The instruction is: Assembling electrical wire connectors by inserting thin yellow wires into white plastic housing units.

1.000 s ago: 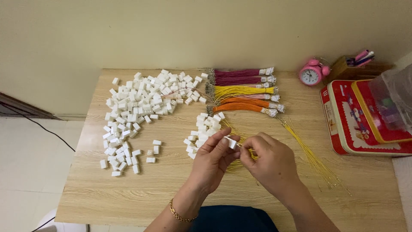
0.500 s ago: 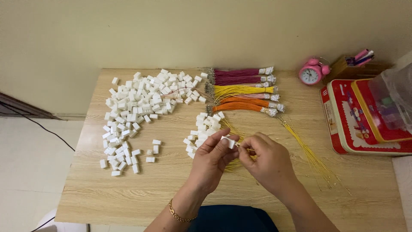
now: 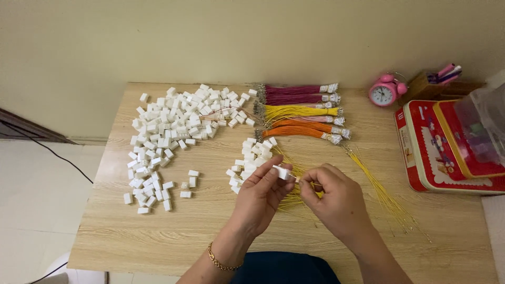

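Observation:
My left hand (image 3: 259,197) pinches a small white plastic connector (image 3: 282,172) between thumb and fingers above the wooden table (image 3: 173,231). My right hand (image 3: 336,202) holds the end of a thin yellow wire (image 3: 302,181) right at the connector. Both hands meet over a loose bunch of yellow wires (image 3: 379,194). A small cluster of white connectors (image 3: 252,158) lies just behind my left hand. A large heap of white connectors (image 3: 168,126) covers the table's left part.
Tied bundles of maroon, yellow and orange wires (image 3: 300,113) lie at the back centre. A pink alarm clock (image 3: 384,92) stands at the back right beside a wooden pen holder (image 3: 428,84). Red tin boxes (image 3: 442,147) and a clear plastic bag (image 3: 486,126) sit at the right edge.
Both hands stay in the same spot; the fingers shift slightly around the connector and wire end.

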